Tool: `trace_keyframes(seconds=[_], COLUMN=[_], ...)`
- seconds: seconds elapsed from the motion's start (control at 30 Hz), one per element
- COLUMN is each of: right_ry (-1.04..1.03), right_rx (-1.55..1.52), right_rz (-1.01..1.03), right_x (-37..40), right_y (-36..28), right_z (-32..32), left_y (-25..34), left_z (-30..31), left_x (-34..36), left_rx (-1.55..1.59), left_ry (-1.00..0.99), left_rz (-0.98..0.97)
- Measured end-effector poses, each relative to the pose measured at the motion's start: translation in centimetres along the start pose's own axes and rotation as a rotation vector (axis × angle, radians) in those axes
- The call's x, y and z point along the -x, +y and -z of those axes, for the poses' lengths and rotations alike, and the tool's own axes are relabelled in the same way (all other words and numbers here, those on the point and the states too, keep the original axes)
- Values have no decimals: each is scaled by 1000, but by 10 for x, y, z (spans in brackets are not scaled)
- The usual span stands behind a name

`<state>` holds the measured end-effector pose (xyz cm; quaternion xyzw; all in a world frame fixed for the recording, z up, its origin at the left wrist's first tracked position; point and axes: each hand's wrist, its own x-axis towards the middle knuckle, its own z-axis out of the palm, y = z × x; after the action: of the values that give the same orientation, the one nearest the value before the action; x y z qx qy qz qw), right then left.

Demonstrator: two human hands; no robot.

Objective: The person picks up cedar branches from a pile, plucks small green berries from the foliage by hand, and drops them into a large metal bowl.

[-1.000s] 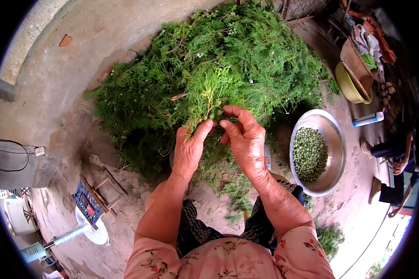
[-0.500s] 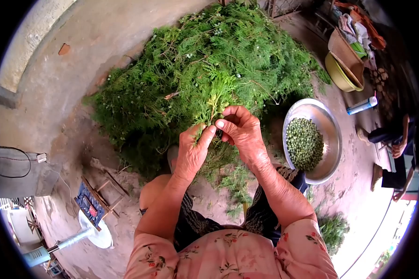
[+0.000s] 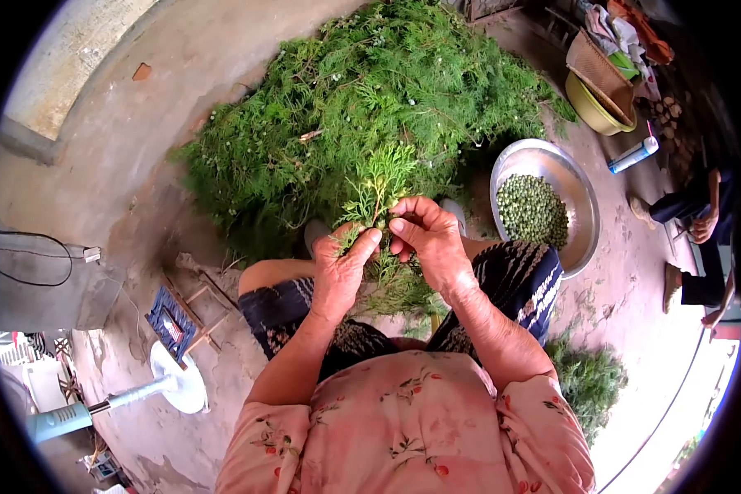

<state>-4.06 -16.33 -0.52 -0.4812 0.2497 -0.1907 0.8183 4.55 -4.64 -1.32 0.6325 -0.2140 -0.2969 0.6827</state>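
Note:
A green evergreen sprig (image 3: 379, 183) with flat, scaly leaves stands upright between my hands, above my lap. My left hand (image 3: 342, 267) is closed around its lower end, thumb pressed along the stem. Thumb and fingers of my right hand (image 3: 431, 244) pinch at the right side of the same sprig; any small cone between those fingertips is hidden. Beyond my hands rises a big heap of evergreen branches (image 3: 379, 90) dotted with pale cones. To the right, a metal basin (image 3: 584, 193) contains many small round green cones (image 3: 531, 210).
On the left are a pedestal fan (image 3: 62, 421) and a small wooden stool (image 3: 177, 325). A yellow tub (image 3: 591, 109) with a woven basket (image 3: 603, 78) stands at the upper right. Another person (image 3: 704, 226) sits at the right edge. Loose greenery (image 3: 586, 380) lies at the lower right.
My view has shifted slightly, and my knees have come closer together below my hands. Both hands stay on the sprig, with little change in the fingers.

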Motion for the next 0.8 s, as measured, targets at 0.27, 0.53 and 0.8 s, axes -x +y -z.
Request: trace_keyframes(seconds=[0.27, 0.53, 0.8], right_ry=[80, 142, -78], right_rx=[-529, -667, -871], right_rz=[-139, -147, -21], right_x=[44, 70, 55], right_y=[33, 36, 28], right_z=[7, 15, 54], left_y=[-1, -8, -9], left_z=[-21, -31, -22], left_x=[49, 63, 59], left_rx=[370, 551, 279], left_ry=[124, 165, 105], left_rz=[143, 267, 143])
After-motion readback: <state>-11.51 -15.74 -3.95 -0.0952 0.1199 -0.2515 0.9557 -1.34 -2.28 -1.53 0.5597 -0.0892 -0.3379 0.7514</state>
